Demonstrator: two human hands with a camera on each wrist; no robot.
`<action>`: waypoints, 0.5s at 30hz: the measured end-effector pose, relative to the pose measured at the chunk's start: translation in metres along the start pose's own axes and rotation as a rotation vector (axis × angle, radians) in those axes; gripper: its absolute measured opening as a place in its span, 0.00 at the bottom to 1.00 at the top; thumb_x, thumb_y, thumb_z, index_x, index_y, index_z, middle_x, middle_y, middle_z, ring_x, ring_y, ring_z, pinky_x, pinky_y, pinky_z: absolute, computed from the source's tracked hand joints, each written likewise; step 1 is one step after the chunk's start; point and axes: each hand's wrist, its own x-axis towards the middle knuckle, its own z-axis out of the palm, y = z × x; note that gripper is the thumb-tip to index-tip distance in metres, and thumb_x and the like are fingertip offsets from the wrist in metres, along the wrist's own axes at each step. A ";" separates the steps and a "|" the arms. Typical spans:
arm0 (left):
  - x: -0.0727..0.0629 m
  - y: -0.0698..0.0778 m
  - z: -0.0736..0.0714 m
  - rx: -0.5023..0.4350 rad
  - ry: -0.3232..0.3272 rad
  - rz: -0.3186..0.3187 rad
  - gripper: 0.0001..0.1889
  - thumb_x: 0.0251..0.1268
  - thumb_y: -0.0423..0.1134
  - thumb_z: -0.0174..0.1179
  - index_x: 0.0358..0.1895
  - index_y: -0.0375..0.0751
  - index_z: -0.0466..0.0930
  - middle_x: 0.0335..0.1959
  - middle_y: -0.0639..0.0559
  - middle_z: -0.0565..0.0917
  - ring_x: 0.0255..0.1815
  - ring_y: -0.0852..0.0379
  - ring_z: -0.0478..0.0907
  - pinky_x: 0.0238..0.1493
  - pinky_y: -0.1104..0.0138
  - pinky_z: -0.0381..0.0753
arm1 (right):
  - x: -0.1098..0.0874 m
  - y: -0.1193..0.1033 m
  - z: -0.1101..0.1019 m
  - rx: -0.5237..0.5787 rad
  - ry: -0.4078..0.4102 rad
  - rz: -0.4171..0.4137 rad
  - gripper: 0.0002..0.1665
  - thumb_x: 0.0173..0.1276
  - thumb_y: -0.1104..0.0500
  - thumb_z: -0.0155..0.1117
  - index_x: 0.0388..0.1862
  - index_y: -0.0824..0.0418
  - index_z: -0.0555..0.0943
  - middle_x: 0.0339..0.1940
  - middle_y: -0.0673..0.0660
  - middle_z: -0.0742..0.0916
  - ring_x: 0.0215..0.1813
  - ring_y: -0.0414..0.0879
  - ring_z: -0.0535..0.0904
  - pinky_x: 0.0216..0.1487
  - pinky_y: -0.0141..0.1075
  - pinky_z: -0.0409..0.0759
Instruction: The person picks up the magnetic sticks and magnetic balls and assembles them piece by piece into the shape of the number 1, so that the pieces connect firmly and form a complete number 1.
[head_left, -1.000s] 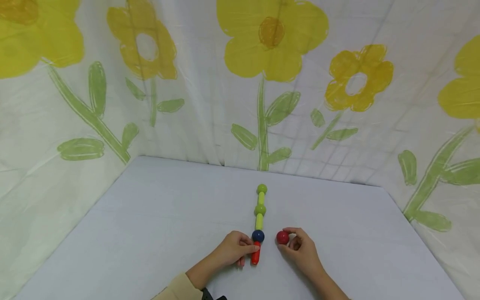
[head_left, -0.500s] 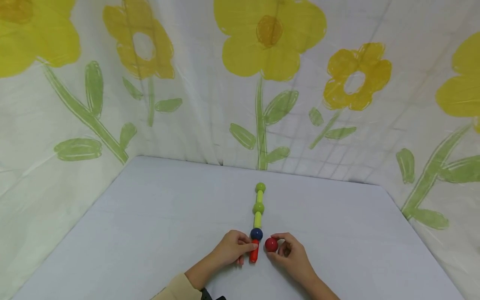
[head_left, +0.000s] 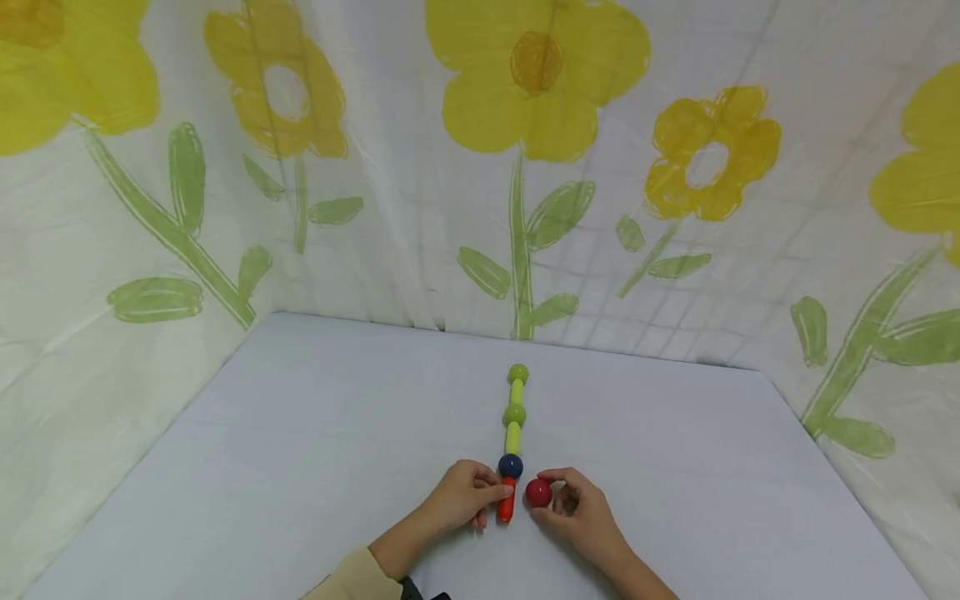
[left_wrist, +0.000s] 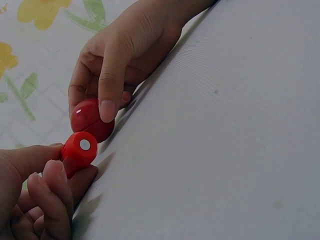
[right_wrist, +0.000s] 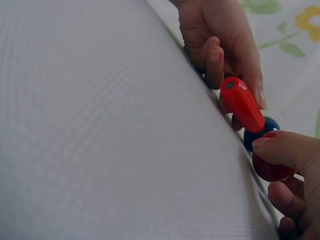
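My left hand pinches a red magnetic rod between thumb and fingers. In the left wrist view, the near end of the red rod shows a round silvery spot. At its far end the rod meets a dark blue ball, which heads a line of light green rods and green balls running away across the table. To the right, my right hand pinches a red ball, a small gap from the rod in the head view. The right wrist view shows the thumb over this red ball.
The pieces lie on a table with a pale cloth. Behind and beside it hangs a white curtain printed with yellow flowers. A dark band is on the left wrist, below a beige sleeve.
My right hand has carried the red ball leftward and slightly toward me, closer to the red rod. The left hand keeps its hold on the rod; the whole view has shifted slightly.
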 end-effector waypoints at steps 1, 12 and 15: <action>0.000 0.000 0.000 -0.002 0.001 0.001 0.09 0.64 0.37 0.65 0.36 0.32 0.81 0.15 0.54 0.74 0.09 0.64 0.68 0.14 0.76 0.68 | 0.000 0.000 0.000 -0.001 -0.001 -0.001 0.25 0.53 0.66 0.77 0.50 0.63 0.80 0.37 0.54 0.80 0.29 0.38 0.72 0.30 0.27 0.72; 0.002 -0.004 -0.002 -0.025 0.010 0.041 0.10 0.65 0.38 0.64 0.36 0.31 0.81 0.15 0.54 0.76 0.10 0.64 0.69 0.14 0.75 0.69 | 0.000 0.002 0.000 -0.001 -0.044 -0.030 0.25 0.53 0.64 0.77 0.50 0.64 0.80 0.40 0.55 0.80 0.30 0.39 0.73 0.32 0.27 0.73; 0.003 -0.004 -0.002 -0.030 0.009 0.051 0.10 0.65 0.38 0.64 0.35 0.31 0.81 0.15 0.54 0.77 0.10 0.64 0.69 0.14 0.75 0.69 | 0.000 0.002 0.001 -0.005 -0.063 -0.043 0.25 0.53 0.64 0.77 0.50 0.64 0.80 0.42 0.56 0.81 0.29 0.38 0.73 0.32 0.28 0.73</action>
